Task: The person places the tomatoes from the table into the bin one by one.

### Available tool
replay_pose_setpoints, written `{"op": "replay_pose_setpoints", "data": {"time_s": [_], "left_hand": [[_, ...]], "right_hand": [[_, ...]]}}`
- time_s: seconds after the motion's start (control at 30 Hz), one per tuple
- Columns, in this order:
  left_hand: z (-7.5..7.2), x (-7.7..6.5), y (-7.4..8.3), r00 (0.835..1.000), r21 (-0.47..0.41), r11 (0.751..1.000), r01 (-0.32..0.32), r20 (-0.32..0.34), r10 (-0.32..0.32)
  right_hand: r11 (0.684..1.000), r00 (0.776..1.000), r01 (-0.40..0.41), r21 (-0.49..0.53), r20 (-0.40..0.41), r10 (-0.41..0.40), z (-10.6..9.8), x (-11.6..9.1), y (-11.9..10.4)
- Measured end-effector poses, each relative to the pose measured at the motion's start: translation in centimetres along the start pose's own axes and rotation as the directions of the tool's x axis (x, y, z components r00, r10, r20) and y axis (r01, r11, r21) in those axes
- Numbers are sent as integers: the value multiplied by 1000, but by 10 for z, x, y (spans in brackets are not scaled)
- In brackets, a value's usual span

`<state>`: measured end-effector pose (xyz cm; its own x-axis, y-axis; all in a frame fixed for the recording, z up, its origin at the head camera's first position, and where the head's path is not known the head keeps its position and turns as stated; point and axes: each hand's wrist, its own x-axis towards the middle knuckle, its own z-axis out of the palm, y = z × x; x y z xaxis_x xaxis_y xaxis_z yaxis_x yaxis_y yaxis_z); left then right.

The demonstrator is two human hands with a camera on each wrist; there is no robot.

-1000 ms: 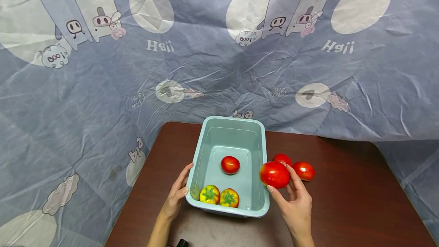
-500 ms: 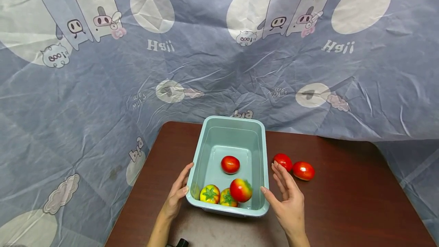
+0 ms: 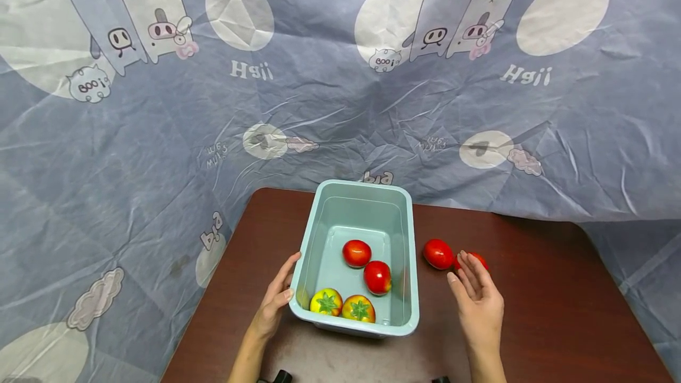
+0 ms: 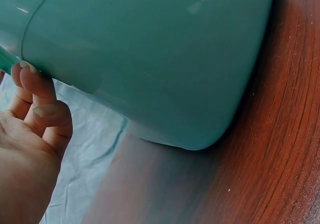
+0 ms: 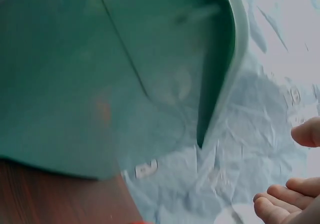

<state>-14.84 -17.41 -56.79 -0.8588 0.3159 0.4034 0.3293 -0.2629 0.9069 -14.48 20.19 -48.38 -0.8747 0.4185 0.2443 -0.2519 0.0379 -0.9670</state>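
A grey-green plastic bin (image 3: 351, 325) stands on the table. My left hand (image 3: 271, 306) holds its left rim near the front corner; in the left wrist view bent fingers (image 4: 37, 86) touch the lip. Inside lie two red tomatoes, one farther back (image 3: 356, 253) and one (image 3: 377, 278) right of the middle. Two yellow-red tomatoes with green star-shaped tops, one left (image 3: 326, 302) and one right (image 3: 359, 310), sit at the front wall. My right hand (image 3: 480, 306) holds nothing, fingers loosely extended. It partly hides a red tomato (image 3: 480, 260); another tomato (image 3: 438, 254) lies beside it.
The dark red-brown table (image 3: 564, 300) extends to both sides of the bin. A grey-blue printed cloth (image 3: 330, 105) hangs behind it and at the left. Small black objects, one of them at the left (image 3: 283, 376), show at the bottom edge.
The right hand let go of a tomato over the bin; it dropped in and now lies right of the middle. The emptied hand moved right toward the table tomatoes. The left hand stayed put.
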Motion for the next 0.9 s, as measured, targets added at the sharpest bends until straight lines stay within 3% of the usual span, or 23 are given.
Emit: {"op": "replay_pose_setpoints", "data": {"time_s": [0.13, 0.27, 0.47, 0.57, 0.9], "left_hand": [[0, 0, 0, 1000, 7, 1000, 0, 1, 0], [0, -1, 0, 1000, 11, 1000, 7, 0, -7], [0, 0, 2, 1000, -3, 1000, -3, 8, 3], [0, 1, 3, 1000, -7, 1000, -12, 11, 12], [-1, -1, 2, 1000, 16, 1000, 19, -3, -19]], "right_hand": [[997, 993, -74, 37, -89, 77, -17, 15, 15], [981, 962, -183, 59, -195, 191, -37, 30, 38], [950, 913, -309, -45, -293, 283, -56, 37, 68], [941, 908, -324, -99, -313, 280, -58, 38, 75], [930, 918, -318, -186, -303, 254, -61, 50, 100]]}}
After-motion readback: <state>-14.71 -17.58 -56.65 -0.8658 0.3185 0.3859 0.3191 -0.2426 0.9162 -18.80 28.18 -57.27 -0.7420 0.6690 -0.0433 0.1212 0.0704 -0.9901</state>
